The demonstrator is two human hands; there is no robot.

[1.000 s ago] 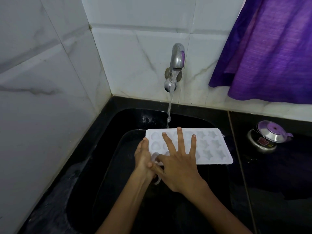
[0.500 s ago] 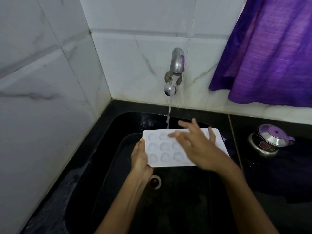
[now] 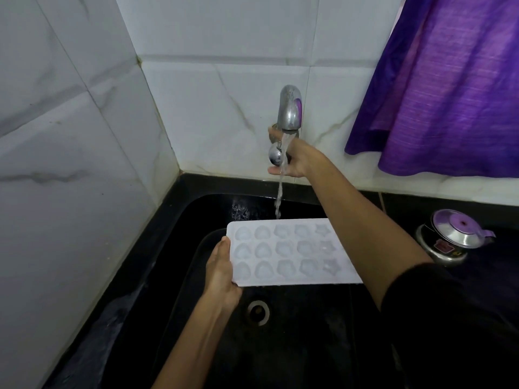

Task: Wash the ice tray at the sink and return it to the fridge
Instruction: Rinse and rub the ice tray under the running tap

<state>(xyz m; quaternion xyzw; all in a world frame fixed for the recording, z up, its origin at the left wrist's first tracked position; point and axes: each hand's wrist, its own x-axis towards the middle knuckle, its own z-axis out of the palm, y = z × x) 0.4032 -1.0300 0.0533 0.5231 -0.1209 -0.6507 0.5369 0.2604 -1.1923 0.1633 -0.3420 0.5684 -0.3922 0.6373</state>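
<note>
The left hand [image 3: 222, 272] grips the white plastic ice tray [image 3: 289, 252] by its nine o'clock edge over the black sink [image 3: 280, 346]. At twelve o'clock, the right hand [image 3: 299, 158] curls around the chrome wall tap [image 3: 289, 112], water running.

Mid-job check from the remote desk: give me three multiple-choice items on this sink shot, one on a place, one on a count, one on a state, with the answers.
1. Where is the right hand?
A. at the tap
B. flat on the ice tray
C. on the kettle

2. How many rows of moulds does the ice tray show?
A. two
B. three
C. five

3. What is the tap doing?
A. dry
B. dripping only
C. running in a steady stream

Answers:
1. A, its fingers reach round the tap's knob at the wall.
2. B, three rows run along the tray, which the left hand holds by its short edge.
3. C, water falls unbroken toward the sink.
</note>
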